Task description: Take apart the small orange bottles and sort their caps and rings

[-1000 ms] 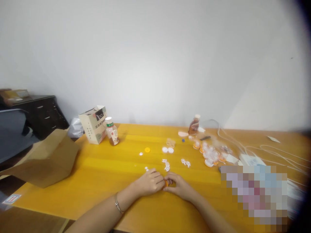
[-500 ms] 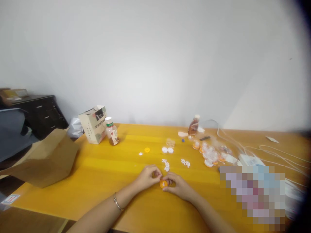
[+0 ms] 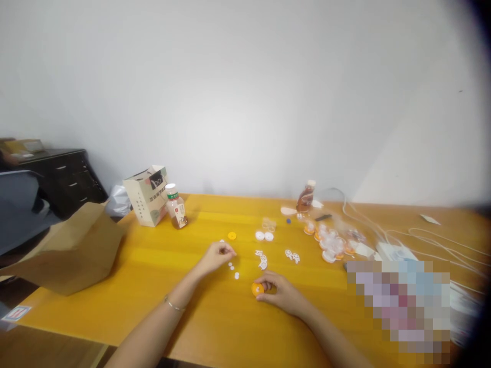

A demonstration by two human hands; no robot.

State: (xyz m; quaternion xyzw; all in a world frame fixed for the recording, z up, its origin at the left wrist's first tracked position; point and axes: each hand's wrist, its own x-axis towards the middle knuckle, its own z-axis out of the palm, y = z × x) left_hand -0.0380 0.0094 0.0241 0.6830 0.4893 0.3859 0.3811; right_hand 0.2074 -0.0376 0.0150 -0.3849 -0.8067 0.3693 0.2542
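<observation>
My right hand grips a round orange disc between thumb and fingers, just above or on the table. A small pale part shows at the disc's middle. To the left, my left hand hovers over the table with thumb and fingertips pinched together; whatever is between them is too small to make out. Just below it lie several small white round pieces. A yellow disc sits beyond the left hand. White gear-like pieces lie between and beyond the hands, with more gear-like pieces to the right.
Two white discs lie further back. Clear and orange round parts are heaped at the right, near cables. A brown bottle stands at the back; a labelled bottle, paper bag and cardboard box stand left.
My left hand has moved away from the orange disc, leftward and further back, uncovering the small white pieces. My right hand stays in place with the disc.
</observation>
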